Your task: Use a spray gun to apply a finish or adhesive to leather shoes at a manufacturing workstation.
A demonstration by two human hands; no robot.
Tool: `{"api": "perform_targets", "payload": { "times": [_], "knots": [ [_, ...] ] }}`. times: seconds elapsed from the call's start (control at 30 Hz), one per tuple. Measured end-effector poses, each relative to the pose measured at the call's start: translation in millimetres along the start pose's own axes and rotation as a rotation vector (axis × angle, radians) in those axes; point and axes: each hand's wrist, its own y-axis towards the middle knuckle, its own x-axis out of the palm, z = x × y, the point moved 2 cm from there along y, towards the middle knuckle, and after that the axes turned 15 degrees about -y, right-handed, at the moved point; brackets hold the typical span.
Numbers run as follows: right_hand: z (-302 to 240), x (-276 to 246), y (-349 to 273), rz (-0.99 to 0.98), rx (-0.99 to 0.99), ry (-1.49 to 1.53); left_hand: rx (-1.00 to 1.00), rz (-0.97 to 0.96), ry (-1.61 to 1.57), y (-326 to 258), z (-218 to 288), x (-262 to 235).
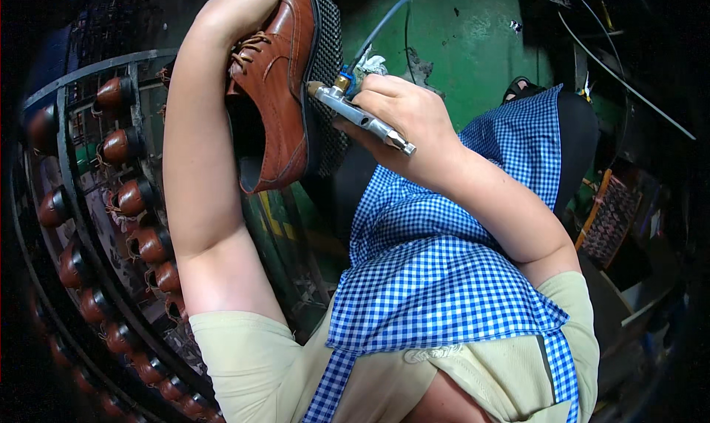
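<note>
A brown leather lace-up shoe [277, 105] is held up at the top of the head view, its dark sole turned to the right. My left hand [240, 9] grips it near the toe end; the fingers are partly cut off by the upper edge. In my right hand [403, 112] is a small silver airbrush [362, 118], its nozzle end close to the edge between the upper and the sole. A blue air hose [381, 27] runs up from the airbrush's fitting. Whether spray is coming out cannot be seen.
On the left stands a dark metal rack [65, 157] with rows of several brown shoes [122, 146]. A green floor [473, 38] lies beyond my right hand. My blue checked apron [444, 275] covers my lap. At the right is a woven-patterned panel [610, 208] among dark clutter.
</note>
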Motion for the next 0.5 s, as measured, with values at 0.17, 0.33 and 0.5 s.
{"api": "perform_targets", "payload": {
  "times": [0.17, 0.33, 0.5],
  "knots": [
    [-5, -4, -3, -0.033, -0.009, -0.009, -0.004, 0.019, -0.001, 2, -1, 2],
    [-6, -4, -9, -0.051, -0.029, 0.016, -0.005, 0.030, -0.032, -1, 0, 1],
    [-9, -7, -13, -0.086, -0.023, 0.015, -0.001, 0.010, -0.024, 0, 4, 0]
  ]
}}
